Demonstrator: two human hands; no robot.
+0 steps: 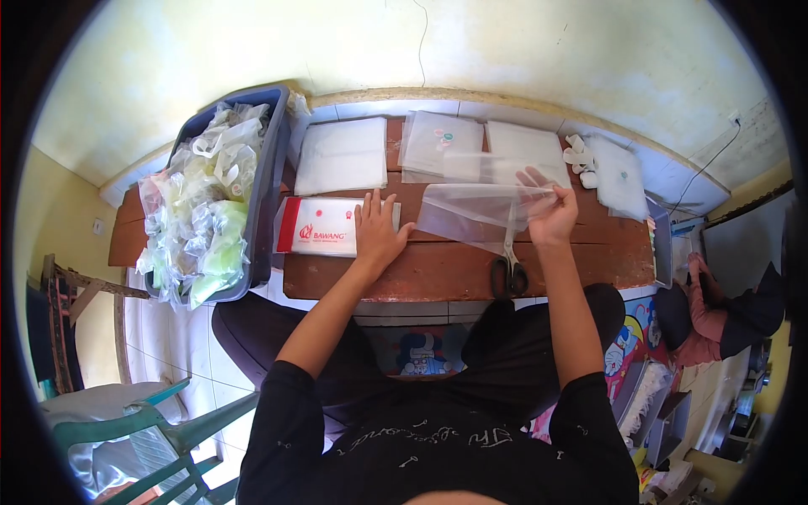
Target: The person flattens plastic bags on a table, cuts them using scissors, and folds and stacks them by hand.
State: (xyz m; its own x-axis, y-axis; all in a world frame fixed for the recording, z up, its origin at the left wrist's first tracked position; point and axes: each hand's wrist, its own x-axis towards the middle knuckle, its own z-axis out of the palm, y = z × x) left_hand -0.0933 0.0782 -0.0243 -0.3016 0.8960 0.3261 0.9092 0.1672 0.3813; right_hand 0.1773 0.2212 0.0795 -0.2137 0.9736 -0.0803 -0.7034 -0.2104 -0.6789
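Observation:
My left hand (378, 229) lies with its fingers spread on the right part of a red-and-white plastic packet (318, 229) marked BAWANG. My right hand (552, 210) pinches the right end of a clear plastic bag (463, 210), which stretches left over the low wooden table (379, 273). Scissors with black handles (508, 273) lie at the table's front edge, their blades pointing away under or beside the bag. Behind are stacks of clear plastic bags, one on the left (342, 156), one in the middle (442, 143) and one on the right (526, 151).
A grey bin (273, 160) heaped with crumpled plastic bags (206, 202) stands at the left. Another bag stack (619, 172) and a white bundle (579, 156) lie at the table's right end. A green chair (177, 433) is at lower left; another person (715, 311) sits at the far right.

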